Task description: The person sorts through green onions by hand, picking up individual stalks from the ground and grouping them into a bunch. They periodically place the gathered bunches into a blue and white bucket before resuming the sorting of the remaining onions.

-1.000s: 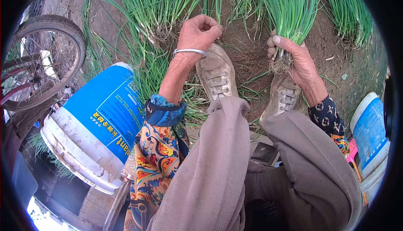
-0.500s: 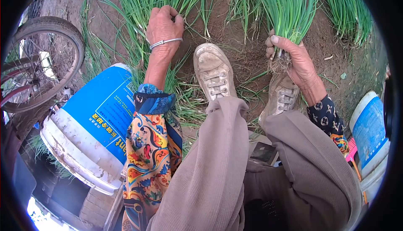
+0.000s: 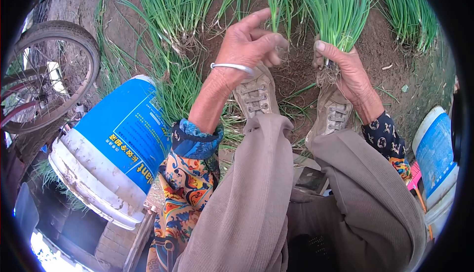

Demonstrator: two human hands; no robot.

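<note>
My right hand point(image 3: 345, 69) is wrapped round the root end of a thick bunch of green onions point(image 3: 335, 12), its thumb across the stems and the pale roots hanging below. To the left, above a shoe, my left hand point(image 3: 252, 44) has its thumb and fingers bent around the lower end of a few thin green stalks point(image 3: 274, 7); the exact contact is partly hidden by the fingers. A large heap of green onions point(image 3: 180, 12) lies on the soil at the upper left, roots toward me.
Another onion bunch point(image 3: 410, 15) lies at the upper right. A blue and white bucket point(image 3: 118, 138) stands at the left, beside a bicycle wheel point(image 3: 89, 49). A second blue bucket point(image 3: 434, 148) is at the right. My shoes point(image 3: 256, 94) rest on the soil between them.
My left hand has moved right from the left heap toward the held bunch, with thin stalks now at its fingers. My right hand still holds its bunch in nearly the same place.
</note>
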